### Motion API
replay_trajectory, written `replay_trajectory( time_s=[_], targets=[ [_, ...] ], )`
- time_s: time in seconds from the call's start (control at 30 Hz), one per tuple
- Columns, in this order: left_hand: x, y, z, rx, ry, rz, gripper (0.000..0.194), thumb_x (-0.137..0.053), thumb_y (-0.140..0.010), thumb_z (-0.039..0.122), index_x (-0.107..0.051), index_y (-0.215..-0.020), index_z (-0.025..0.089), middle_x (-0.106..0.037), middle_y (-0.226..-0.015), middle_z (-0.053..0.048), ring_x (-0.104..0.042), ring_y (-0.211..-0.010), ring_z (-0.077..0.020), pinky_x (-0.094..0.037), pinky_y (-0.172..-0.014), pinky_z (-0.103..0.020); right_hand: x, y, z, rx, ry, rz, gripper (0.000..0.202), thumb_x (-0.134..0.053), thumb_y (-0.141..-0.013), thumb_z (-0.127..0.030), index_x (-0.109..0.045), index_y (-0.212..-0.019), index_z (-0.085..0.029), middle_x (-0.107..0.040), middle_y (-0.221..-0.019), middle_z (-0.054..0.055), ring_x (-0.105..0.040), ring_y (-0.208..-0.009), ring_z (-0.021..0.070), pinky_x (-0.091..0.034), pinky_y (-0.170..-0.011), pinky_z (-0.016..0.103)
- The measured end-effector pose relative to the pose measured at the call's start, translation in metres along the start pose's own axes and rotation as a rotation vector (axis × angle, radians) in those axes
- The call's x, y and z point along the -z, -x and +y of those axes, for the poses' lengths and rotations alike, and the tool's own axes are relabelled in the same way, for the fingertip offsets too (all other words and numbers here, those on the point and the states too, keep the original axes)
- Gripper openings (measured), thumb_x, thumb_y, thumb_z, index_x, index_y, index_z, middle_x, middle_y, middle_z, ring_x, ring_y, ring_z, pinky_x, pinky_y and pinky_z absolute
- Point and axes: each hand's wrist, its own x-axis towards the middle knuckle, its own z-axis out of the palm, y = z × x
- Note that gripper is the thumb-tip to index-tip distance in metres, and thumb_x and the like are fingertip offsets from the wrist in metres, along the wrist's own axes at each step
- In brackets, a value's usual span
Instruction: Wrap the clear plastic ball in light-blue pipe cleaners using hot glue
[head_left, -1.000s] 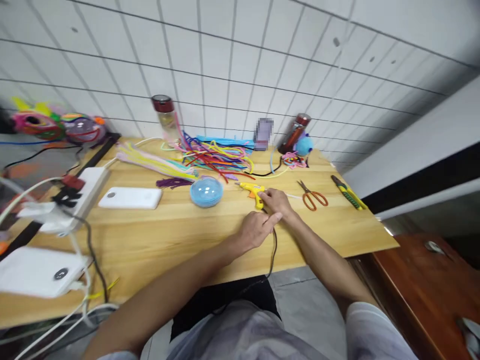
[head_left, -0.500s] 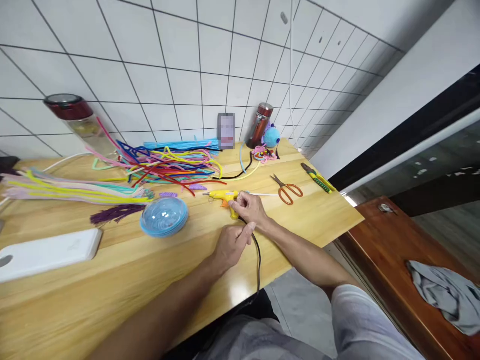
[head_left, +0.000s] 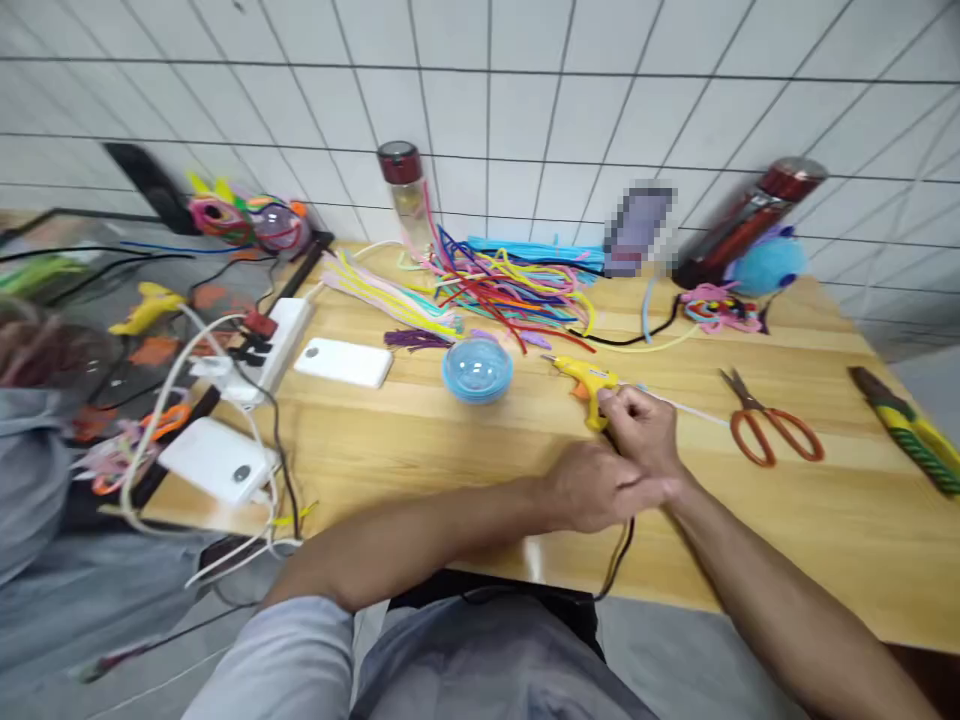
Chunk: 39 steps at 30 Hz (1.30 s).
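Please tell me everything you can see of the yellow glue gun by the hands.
The glue gun has a yellow body, apparently plastic, a slim nozzle pointing toward the blue bowls, an orange trigger and a yellow grip. It seems to lie on its side on the table. The right hand holds it at the grip, hiding part. A white stick seems to come from its rear. Whether it is hot doesn't show.

Wood surface [head_left: 360, 450] across mid-frame. Far edge, ctr: multicolored stems [head_left: 510, 285]; blue bowl [head_left: 477, 372] just below, white power bank [head_left: 343, 363] L of it. Scissors [head_left: 769, 420] right, green/yellow cutters [head_left: 904, 430] far R. Another white power bank [head_left: 219, 460] lower L.
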Motion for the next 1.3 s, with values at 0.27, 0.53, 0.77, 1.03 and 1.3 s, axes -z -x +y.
replay_trajectory(
  time_s=[0.27, 0.53, 0.77, 1.03, 1.3],
  targets=[
    [0.091, 0.047, 0.012, -0.185, -0.342, 0.806, 0.027, -0.071, -0.102, 0.048, -0.07, -0.113, 0.023, -0.077, -0.097, -0.006, -0.073, -0.095, -0.0208, -0.057, -0.088, -0.036, -0.006, 0.001, -0.021, 0.01, -0.156, 0.024, 0.054, -0.07, -0.091, -0.052, -0.039, -0.056, -0.024, -0.035, -0.054, -0.007, -0.033, -0.054, 0.0107, -0.032, -0.055, 0.028],
    [0.119, 0.105, -0.076, 0.474, 0.021, 0.952, 0.103, -0.09, -0.074, 0.064, -0.042, -0.156, 0.023, -0.049, -0.164, -0.02, -0.056, -0.146, -0.0371, -0.046, -0.121, -0.054, -0.006, 0.0, -0.026, 0.188, -0.102, 0.048, 0.054, -0.066, -0.092, -0.053, -0.036, -0.057, -0.025, -0.033, -0.053, -0.007, -0.032, -0.053, 0.0109, -0.029, -0.055, 0.029],
    [0.121, 0.088, -0.105, 0.584, 0.38, 0.829, 0.118, -0.088, -0.072, 0.069, -0.032, -0.163, 0.019, -0.056, -0.16, -0.023, -0.058, -0.147, -0.0389, -0.043, -0.126, -0.055, -0.007, 0.002, -0.018, 0.318, -0.012, 0.004, 0.058, -0.063, -0.094, -0.059, -0.034, -0.056, -0.026, -0.032, -0.052, -0.007, -0.031, -0.051, 0.0111, -0.029, -0.054, 0.029],
    [0.105, 0.08, -0.089, 0.514, 0.313, 0.839, 0.113, -0.093, -0.069, 0.055, -0.038, -0.159, 0.014, -0.057, -0.157, -0.022, -0.057, -0.147, -0.037, -0.043, -0.126, -0.053, -0.004, 0.008, -0.018, 0.379, 0.056, -0.032, 0.047, -0.065, -0.095, -0.05, -0.047, -0.059, -0.025, -0.045, -0.053, -0.005, -0.04, -0.05, 0.0124, -0.038, -0.057, 0.03],
    [0.086, 0.083, -0.07, 0.297, -0.203, 0.644, 0.102, -0.097, -0.07, 0.033, -0.042, -0.155, 0.02, -0.049, -0.156, -0.021, -0.044, -0.157, -0.0395, -0.038, -0.131, -0.062, -0.007, 0.02, -0.024, 0.528, 0.128, -0.139, 0.043, -0.065, -0.104, -0.047, -0.066, -0.139, -0.022, -0.078, -0.126, 0.016, -0.075, -0.099, 0.0269, -0.063, -0.084, 0.042]
  ],
)
